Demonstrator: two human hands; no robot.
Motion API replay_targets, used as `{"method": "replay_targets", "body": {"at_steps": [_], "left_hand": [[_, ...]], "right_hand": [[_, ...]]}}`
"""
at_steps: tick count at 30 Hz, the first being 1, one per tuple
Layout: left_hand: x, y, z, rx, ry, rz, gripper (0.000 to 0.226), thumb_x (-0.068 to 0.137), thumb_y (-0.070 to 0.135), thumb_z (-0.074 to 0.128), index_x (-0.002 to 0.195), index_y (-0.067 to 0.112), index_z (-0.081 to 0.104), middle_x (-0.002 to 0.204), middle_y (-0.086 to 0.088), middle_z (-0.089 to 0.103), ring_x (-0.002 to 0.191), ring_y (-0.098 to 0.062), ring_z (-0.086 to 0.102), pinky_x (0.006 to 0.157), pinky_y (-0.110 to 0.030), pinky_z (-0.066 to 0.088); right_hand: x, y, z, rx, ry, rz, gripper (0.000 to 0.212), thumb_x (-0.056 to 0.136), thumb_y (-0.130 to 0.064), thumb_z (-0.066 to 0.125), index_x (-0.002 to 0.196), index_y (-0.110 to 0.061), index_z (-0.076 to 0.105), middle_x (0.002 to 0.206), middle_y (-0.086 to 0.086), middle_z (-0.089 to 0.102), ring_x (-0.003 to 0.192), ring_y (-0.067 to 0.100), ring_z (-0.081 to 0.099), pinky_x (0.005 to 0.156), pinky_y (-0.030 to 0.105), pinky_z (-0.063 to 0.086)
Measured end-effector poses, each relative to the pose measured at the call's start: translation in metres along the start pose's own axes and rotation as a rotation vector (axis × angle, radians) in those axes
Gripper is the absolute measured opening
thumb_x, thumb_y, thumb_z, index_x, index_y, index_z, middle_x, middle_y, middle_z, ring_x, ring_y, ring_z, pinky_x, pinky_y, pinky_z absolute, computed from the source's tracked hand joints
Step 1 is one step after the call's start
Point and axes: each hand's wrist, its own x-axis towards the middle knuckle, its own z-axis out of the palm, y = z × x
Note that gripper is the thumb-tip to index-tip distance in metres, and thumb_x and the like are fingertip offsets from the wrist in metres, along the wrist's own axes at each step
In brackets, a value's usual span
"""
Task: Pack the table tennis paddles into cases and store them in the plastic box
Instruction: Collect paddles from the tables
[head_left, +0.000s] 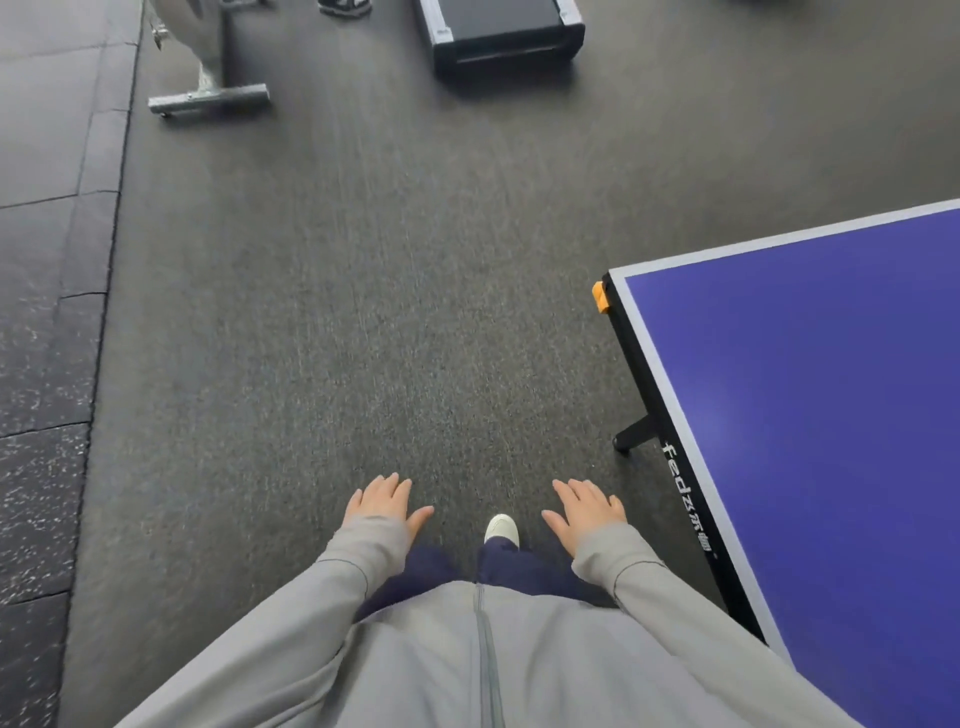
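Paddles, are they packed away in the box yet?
Nothing looks done yet. No paddles, cases or plastic box show in this view. Both the left hand and right hand are open and empty above the floor, beside the blue table. Everything is left: finding, casing and storing them.

This was a gym or sports room. A blue table tennis table with a grey border and black frame (810, 395) stood on dark rubber flooring (332, 312); well beyond its corner sat a grey metal machine base (208, 98) and a black treadmill-like platform (501, 34).
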Motion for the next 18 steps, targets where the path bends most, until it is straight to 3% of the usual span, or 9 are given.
{"method": "replay_targets", "body": {"at_steps": [8, 12, 18], "left_hand": [[0.090, 0.047, -0.089, 0.008, 0.039, 0.120, 0.063, 0.095, 0.056, 0.030, 0.148, 0.023, 0.023, 0.158, 0.004, 0.016, 0.146, -0.017, 0.012, 0.118, -0.039, 0.010], [0.142, 0.030, -0.126, 0.028, 0.044, 0.128, 0.060, 0.094, 0.057, 0.030, 0.144, 0.023, 0.029, 0.155, 0.005, 0.023, 0.144, -0.016, 0.015, 0.116, -0.039, 0.012], [0.247, -0.022, -0.222, 0.005, 0.017, 0.071, 0.064, 0.094, 0.058, 0.028, 0.148, 0.024, 0.022, 0.158, 0.005, 0.017, 0.146, -0.017, 0.012, 0.118, -0.038, 0.011]], "right_hand": [[0.082, -0.027, -0.097, -0.037, 0.029, -0.057, 0.058, 0.099, -0.047, 0.027, 0.150, -0.025, 0.012, 0.159, -0.001, 0.011, 0.147, 0.020, 0.003, 0.117, 0.050, 0.007], [0.129, -0.049, -0.134, -0.032, 0.017, -0.044, 0.057, 0.099, -0.046, 0.028, 0.150, -0.025, 0.014, 0.159, -0.002, 0.011, 0.147, 0.019, 0.004, 0.117, 0.050, 0.007], [0.201, -0.096, -0.204, 0.014, -0.004, 0.068, 0.057, 0.099, -0.047, 0.029, 0.150, -0.026, 0.014, 0.159, -0.003, 0.011, 0.147, 0.020, 0.004, 0.117, 0.051, 0.008]]}}
